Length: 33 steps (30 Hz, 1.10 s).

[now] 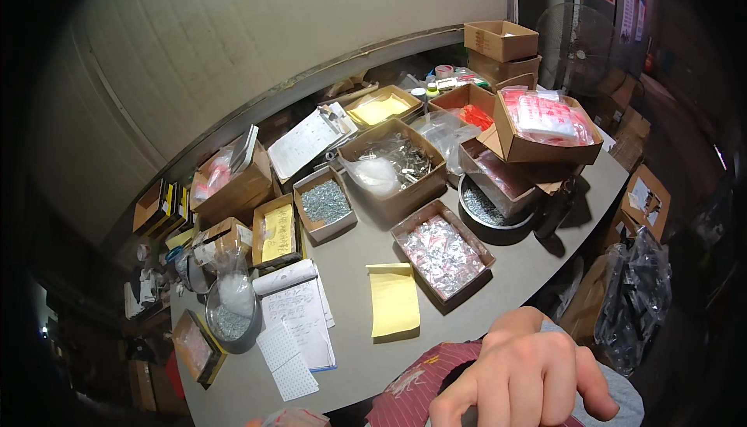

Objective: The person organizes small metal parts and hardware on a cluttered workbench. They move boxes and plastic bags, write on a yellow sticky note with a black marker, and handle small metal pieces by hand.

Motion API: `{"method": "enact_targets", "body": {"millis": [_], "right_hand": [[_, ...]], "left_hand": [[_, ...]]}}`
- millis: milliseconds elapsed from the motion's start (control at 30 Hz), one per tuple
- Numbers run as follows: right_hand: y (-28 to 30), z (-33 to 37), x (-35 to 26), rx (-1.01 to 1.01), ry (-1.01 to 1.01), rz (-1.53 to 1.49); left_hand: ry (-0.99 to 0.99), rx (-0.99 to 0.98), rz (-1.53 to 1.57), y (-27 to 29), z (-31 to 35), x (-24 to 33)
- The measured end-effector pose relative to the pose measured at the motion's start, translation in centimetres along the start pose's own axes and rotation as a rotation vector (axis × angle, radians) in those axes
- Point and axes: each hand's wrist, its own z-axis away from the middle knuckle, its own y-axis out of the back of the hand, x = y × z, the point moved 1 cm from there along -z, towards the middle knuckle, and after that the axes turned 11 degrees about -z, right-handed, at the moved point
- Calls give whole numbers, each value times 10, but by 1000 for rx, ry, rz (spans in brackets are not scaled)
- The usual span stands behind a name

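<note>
My right hand [523, 376] is raised close in front of me at the lower right, above my dark red striped apron [412, 376]. Its back and bent knuckles show, with the fingers curled downward and their tips cut off by the lower edge. A small dark thing by the fingers is too little seen to name. At the bottom edge, left of the apron, a clear plastic bag [294, 418] pokes in. Beside it is a sliver of skin, perhaps my left hand; its fingers are hidden. Nearest my right hand stands a box of small clear packets [445, 254], beside a yellow paper sheet [394, 302].
On the grey table [354, 365] lie an open notebook [294, 314] and a dotted sheet [286, 361]. Behind stand a carton of metal parts [405, 186], a box of small screws [325, 203] and round bowls. Stacked cartons [506, 53] rise at back right; a fan [576, 53] stands beyond.
</note>
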Motion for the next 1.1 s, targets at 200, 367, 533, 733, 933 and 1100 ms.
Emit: {"method": "enact_targets", "body": {"millis": [200, 367, 533, 733, 933, 1100], "right_hand": [[-1, 0, 13, 16, 41, -27], [-7, -2, 9, 26, 21, -9], [6, -8, -7, -117, -95, 29], [3, -14, -1, -117, -73, 58], [-10, -15, -1, -28, 31, 86], [-12, -13, -1, -6, 65, 117]], "left_hand": [[28, -119, -637, -6, -11, 30], [145, -191, -1205, -4, -16, 41], [-229, -402, -1576, 10, -22, 33], [-219, -357, -1782, 6, -19, 42], [-73, -143, -933, 5, 5, 13], [-90, -72, 80, -9, -2, 11]]}}
